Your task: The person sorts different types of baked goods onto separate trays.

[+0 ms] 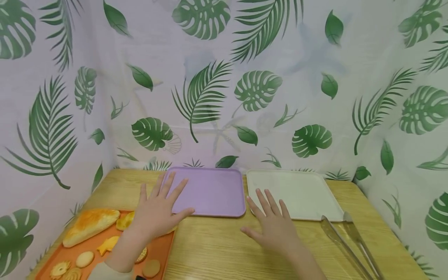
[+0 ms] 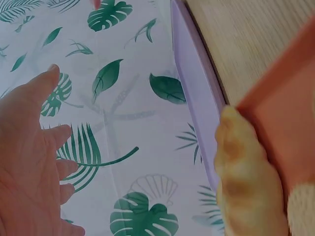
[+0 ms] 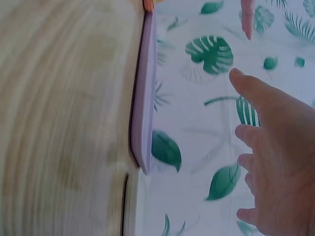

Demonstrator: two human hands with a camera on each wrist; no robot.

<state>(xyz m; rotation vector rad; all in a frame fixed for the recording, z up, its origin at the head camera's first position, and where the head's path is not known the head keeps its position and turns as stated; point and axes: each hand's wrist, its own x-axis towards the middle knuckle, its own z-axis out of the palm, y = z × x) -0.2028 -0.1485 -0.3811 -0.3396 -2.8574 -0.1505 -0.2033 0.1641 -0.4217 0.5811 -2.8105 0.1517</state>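
Fingers (image 1: 179, 189) spread on my left hand (image 1: 157, 212) and right hand (image 1: 274, 225), gripping nothing! Purple tray (image 1: 211, 190) looks light, stiff, maybe slick; its rim (image 1: 224, 216) seems my best hold.

Leaf-print sheeting (image 1: 210, 97) walls three sides of my wood-grain worktop (image 1: 210, 249); I read a screened-off booth, building unclear.

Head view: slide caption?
Left hand and right hand, empty, over a table with purple tray, white tray, orange tray of baked goods and tongs.
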